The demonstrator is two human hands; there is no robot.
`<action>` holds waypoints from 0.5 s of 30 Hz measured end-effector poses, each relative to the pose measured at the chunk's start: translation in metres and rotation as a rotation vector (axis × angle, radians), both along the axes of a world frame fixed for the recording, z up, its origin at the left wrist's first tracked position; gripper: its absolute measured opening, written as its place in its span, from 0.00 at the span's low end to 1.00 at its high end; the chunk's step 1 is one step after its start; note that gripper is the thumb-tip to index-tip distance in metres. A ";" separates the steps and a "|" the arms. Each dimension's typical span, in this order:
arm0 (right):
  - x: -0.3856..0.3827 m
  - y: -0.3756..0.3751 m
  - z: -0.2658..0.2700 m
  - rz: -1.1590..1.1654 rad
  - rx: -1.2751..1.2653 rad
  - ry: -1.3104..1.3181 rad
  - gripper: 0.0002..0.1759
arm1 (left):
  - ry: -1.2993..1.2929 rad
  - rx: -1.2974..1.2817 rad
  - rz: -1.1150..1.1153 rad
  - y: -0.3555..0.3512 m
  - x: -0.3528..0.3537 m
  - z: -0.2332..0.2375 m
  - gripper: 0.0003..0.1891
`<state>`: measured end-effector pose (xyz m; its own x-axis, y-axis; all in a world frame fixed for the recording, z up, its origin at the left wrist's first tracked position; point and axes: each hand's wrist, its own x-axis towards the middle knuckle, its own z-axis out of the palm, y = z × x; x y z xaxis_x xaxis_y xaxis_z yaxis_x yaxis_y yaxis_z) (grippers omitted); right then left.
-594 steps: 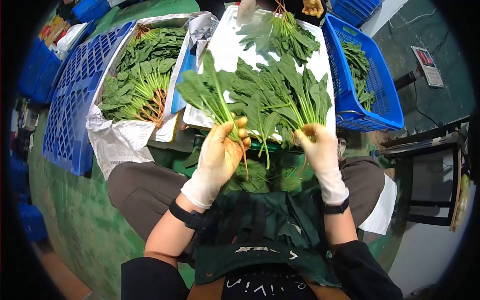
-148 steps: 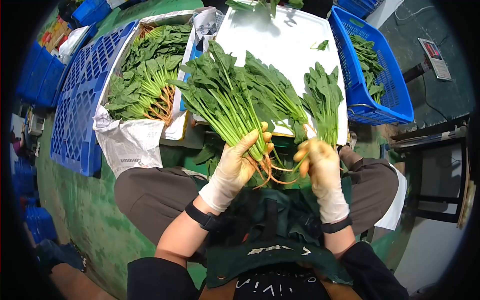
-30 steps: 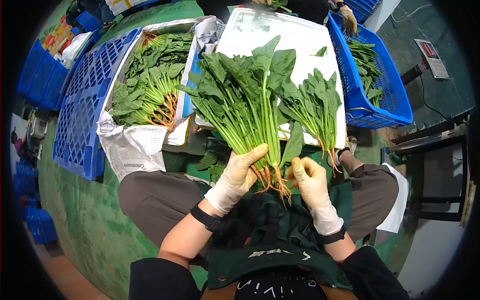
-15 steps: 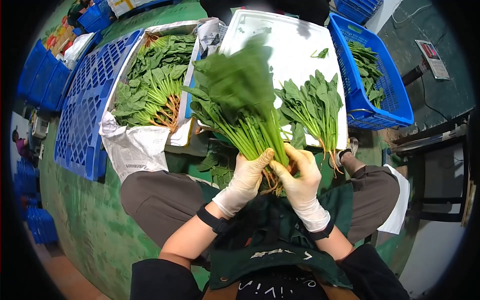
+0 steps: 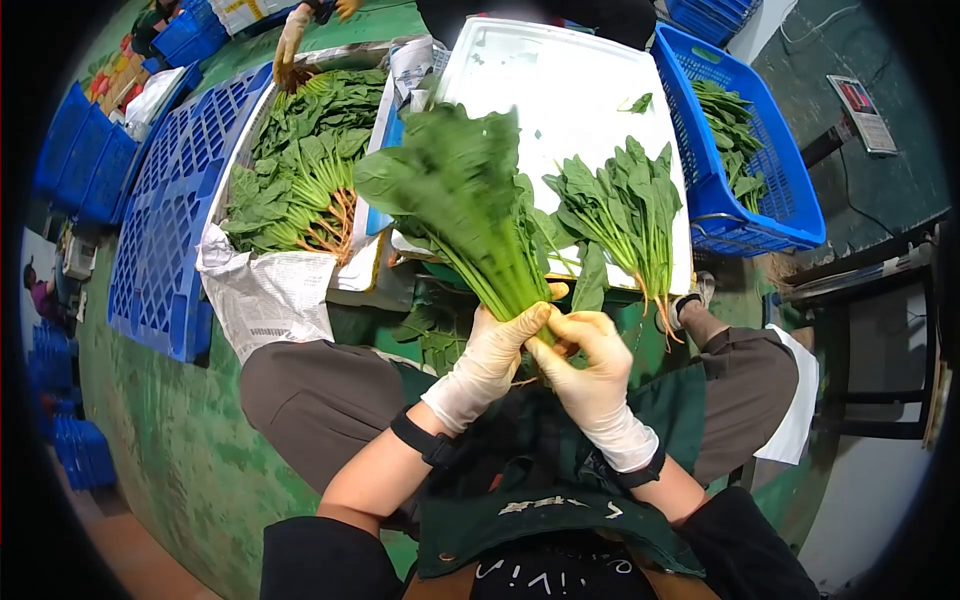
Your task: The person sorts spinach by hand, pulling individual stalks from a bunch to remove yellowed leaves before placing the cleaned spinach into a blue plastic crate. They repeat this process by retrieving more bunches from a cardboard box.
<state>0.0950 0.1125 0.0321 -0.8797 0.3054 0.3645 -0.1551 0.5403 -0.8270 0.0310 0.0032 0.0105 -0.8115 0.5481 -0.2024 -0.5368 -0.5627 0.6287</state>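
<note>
- Since half a second ago the two hands have drawn closer together at the stalk end, and the leaves have swung a little to the left.
- Gloved left hand is wrapped round the stalks just above the roots.
- Gloved right hand is clenched on the root end beneath it, touching the left fingertips.
- Held spinach bunch stands up from both hands, with its leaves blurred by motion over the near edge of the white table.
- A smaller bunch lies on the table to the right, apart from the hands, its roots hanging over the near edge.
- By the look of it, the stalks are being evened up into one tight bunch. The next move calls for a firm left-hand hold while the right works at the roots, without crushing leaves.
- Further left is a newspaper-lined crate of spinach, with another person's hand at its far end.
- A blue basket of leaves stands to the right.
</note>
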 end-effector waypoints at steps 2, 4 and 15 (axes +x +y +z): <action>0.000 -0.002 0.001 0.028 0.029 -0.025 0.12 | -0.075 -0.017 -0.031 -0.002 -0.001 -0.003 0.18; -0.003 0.010 0.004 0.112 -0.085 -0.074 0.10 | -0.083 -0.015 -0.030 -0.005 -0.003 -0.003 0.18; -0.008 0.015 0.024 0.148 -0.011 -0.272 0.16 | -0.012 -0.062 0.010 -0.001 -0.002 -0.005 0.18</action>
